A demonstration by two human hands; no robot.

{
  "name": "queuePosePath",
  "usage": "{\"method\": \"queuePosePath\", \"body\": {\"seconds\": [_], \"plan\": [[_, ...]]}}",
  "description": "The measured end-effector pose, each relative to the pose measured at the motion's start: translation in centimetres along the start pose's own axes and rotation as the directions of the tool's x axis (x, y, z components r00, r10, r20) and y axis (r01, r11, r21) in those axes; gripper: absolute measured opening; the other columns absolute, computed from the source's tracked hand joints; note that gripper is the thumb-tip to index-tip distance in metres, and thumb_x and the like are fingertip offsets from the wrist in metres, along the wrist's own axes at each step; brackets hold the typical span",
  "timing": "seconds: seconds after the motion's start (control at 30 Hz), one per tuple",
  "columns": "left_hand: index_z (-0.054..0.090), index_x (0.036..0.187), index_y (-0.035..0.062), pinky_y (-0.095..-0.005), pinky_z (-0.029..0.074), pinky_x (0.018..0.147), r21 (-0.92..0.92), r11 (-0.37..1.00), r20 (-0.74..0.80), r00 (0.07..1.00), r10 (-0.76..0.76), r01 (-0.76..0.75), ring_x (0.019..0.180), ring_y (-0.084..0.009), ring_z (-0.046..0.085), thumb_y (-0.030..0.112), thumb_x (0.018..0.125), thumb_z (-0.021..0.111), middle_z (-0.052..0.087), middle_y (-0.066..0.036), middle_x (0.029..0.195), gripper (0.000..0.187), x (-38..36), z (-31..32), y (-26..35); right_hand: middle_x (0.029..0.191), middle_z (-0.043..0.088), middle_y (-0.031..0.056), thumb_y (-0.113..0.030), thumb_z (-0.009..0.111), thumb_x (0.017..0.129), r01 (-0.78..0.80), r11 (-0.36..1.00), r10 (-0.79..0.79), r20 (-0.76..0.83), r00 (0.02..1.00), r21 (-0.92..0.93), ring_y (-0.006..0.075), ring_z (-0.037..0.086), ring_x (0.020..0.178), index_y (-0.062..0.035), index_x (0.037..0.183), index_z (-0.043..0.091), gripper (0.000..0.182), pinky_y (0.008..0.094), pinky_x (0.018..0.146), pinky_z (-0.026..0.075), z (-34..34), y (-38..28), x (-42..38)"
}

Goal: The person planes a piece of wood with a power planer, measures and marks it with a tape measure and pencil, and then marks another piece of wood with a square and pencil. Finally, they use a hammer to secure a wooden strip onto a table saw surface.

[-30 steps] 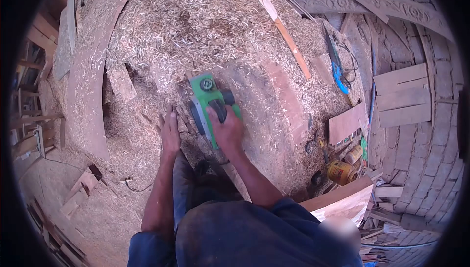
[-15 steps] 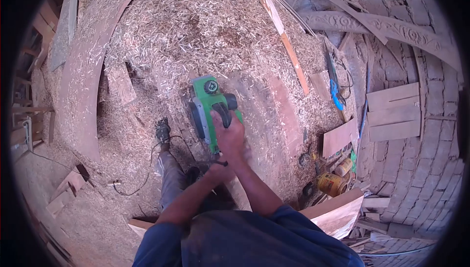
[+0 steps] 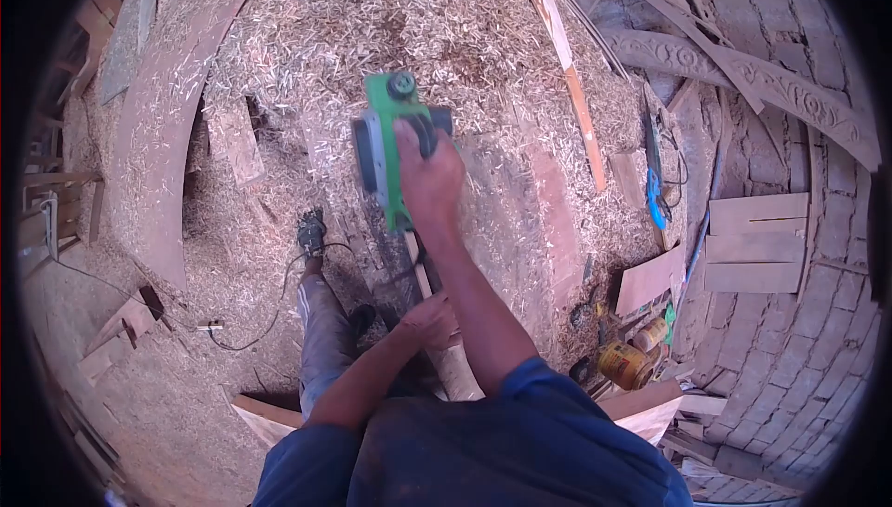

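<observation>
My right hand [image 3: 433,172] is wrapped around the rear handle of a green electric planer [image 3: 388,149], which sits ahead of me over the bench. Behind the planer's heel a narrow strip of wood [image 3: 418,270] runs back toward my body. My left hand [image 3: 433,321] is closed around the near part of that strip, close to my waist. Part of its fingers is hidden, and the planer covers the strip's far end.
Wood shavings [image 3: 334,33] cover the bench and floor. A blue-handled saw [image 3: 656,198] and a long wooden batten [image 3: 583,117] lie to the right. Yellow containers [image 3: 626,364] stand lower right, near a brick wall [image 3: 780,340]. A dark cable [image 3: 269,330] trails at left.
The planer and my right hand have moved forward, away from my body, exposing the wood strip behind them. My left hand stays near my waist, now farther from the right. The view has shifted slightly.
</observation>
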State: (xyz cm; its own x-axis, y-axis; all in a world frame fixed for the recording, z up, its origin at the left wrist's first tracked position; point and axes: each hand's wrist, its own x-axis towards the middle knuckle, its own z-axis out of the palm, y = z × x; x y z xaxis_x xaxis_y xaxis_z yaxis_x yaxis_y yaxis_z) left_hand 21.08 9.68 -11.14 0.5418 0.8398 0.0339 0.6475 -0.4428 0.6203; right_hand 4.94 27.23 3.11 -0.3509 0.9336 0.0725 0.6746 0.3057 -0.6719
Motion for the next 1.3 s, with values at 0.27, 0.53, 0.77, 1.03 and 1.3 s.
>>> {"method": "queuePosePath", "body": {"seconds": [0.27,0.53,0.77,1.03,1.3], "plan": [[0.076,0.12,0.009,-0.0539,0.042,0.12,-0.213,0.974,-0.441,0.897,-0.03,-0.072,0.124,-0.0339,0.068,0.035,0.095,0.071,0.073,-0.016,0.13,0.036,-4.2,-8.1,3.7,0.084,0.073,0.0089,-0.037,0.075,0.105,-0.15,0.935,0.125,0.098,0.987,0.322,0.0168,0.069,0.074,0.0001,0.116,0.076,0.038,0.0358,0.066,0.054,-6.8,0.8,-3.5],[0.057,0.149,-0.0005,-0.0562,0.043,0.118,-0.314,0.835,-0.328,0.774,-0.542,0.452,0.136,-0.0448,0.058,0.032,0.102,0.069,0.06,-0.03,0.146,0.058,-11.9,-14.4,2.2,0.07,0.059,-0.0041,-0.031,0.075,0.106,-0.616,0.728,0.641,0.021,0.767,0.302,0.005,0.054,0.056,-0.0029,0.113,0.074,0.029,0.0262,0.048,0.042,-24.7,8.6,-25.1],[0.018,0.17,-0.0069,-0.0649,0.006,0.133,-0.101,0.527,-0.655,0.342,-0.674,0.844,0.165,-0.0524,0.01,0.044,0.112,0.045,0.015,-0.031,0.178,0.082,-0.7,-7.4,-5.5,0.062,0.054,-0.0045,-0.031,0.068,0.111,-0.672,0.609,0.78,-0.163,0.604,0.422,0.0054,0.048,0.05,-0.0052,0.099,0.07,0.028,0.0263,0.045,0.036,-30.1,9.8,-40.1],[0.018,0.171,-0.006,-0.0667,0.009,0.132,-0.086,0.499,-0.645,0.334,-0.688,0.862,0.165,-0.0518,0.012,0.04,0.112,0.045,0.018,-0.03,0.178,0.079,0.4,0.3,3.2,0.08,0.067,0.0029,-0.028,0.075,0.106,-0.703,0.428,0.867,-0.037,0.498,0.568,0.0102,0.061,0.07,0.0022,0.11,0.073,0.031,0.0307,0.062,0.049,-30.0,9.7,-48.0],[0.018,0.17,-0.0069,-0.0694,0.008,0.13,-0.111,0.534,-0.641,0.35,-0.683,0.838,0.165,-0.053,0.012,0.039,0.112,0.043,0.017,-0.032,0.177,0.078,1.6,-3.2,-0.5,0.103,0.078,0.0219,-0.032,0.081,0.097,-0.633,0.711,0.672,-0.029,0.74,0.306,0.0352,0.076,0.093,0.003,0.126,0.071,0.047,0.0447,0.083,0.059,-25.5,12.0,-49.6]]}}
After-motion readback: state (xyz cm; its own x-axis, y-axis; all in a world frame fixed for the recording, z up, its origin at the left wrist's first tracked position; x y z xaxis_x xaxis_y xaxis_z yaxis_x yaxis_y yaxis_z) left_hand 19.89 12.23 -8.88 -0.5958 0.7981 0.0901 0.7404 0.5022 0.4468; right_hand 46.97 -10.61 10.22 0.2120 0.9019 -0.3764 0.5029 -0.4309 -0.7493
